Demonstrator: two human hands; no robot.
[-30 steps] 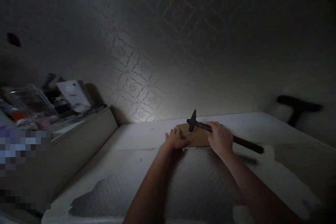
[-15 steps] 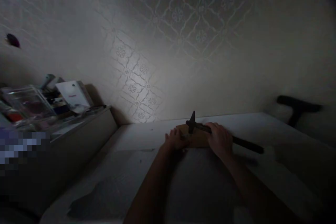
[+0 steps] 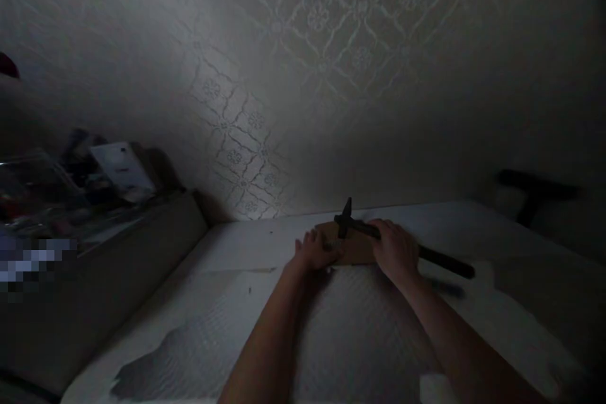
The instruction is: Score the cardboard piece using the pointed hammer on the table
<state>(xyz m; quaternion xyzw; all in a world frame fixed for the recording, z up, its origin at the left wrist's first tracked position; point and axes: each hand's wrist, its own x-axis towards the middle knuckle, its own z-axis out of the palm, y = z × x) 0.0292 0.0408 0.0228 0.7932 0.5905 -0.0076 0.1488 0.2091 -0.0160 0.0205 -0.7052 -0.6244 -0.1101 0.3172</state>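
My right hand [image 3: 395, 249] is wrapped round the handle of a dark hammer [image 3: 445, 261], whose head points up and left over a brown board [image 3: 360, 249]. The board lies flat on the white table [image 3: 246, 246]. At the board's left end rests my left hand [image 3: 312, 251], its fingers bent together near the hammer head; whether something small is pinched in them is too dark to tell.
On the left, a raised cabinet [image 3: 142, 252] bears a white box [image 3: 124, 167] and clutter. A grey textured sheet [image 3: 189, 353] lies at the front of the table. Behind stands a patterned wall [image 3: 331, 107]. A dark T-shaped object [image 3: 537, 189] is at the right.
The view has shifted slightly, so the cabinet and its clutter sit a little further left. Both hands and the hammer keep almost the same place over the board.
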